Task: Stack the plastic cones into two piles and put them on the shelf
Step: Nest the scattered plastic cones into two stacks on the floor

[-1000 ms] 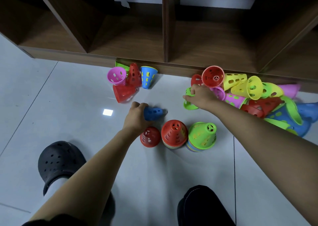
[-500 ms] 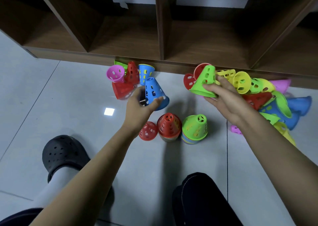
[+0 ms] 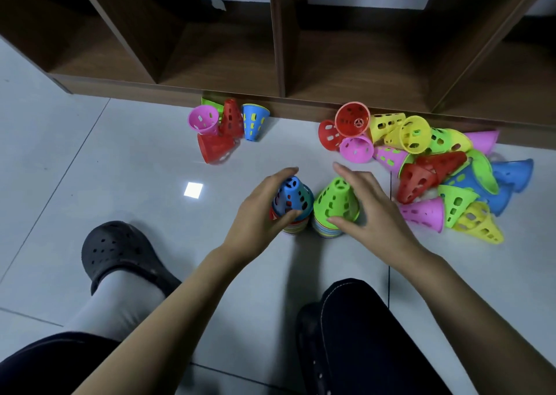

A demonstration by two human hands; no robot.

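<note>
Here the left hand [image 3: 258,211] grips a blue cone [image 3: 290,197], thumb and curled fingers round it, seated atop the left pile [image 3: 296,227] on the floor [image 3: 120,168]. Just right of it, the right hand [image 3: 376,211] lies open about the green cone [image 3: 335,199] topping the right pile [image 3: 325,230], thumb touching its base, fingers straight. Loose cones [image 3: 436,178] lie heaped to the right, a smaller bunch [image 3: 222,126] farther left, both by the shelf [image 3: 279,48].

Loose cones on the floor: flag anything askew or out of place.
The heap on the right is a jumble: cones tipped on their sides, mouths facing every way. In the small cluster on the left, a red cone lies sideways. Only the blue-topped pile and green-topped pile stand upright.
</note>
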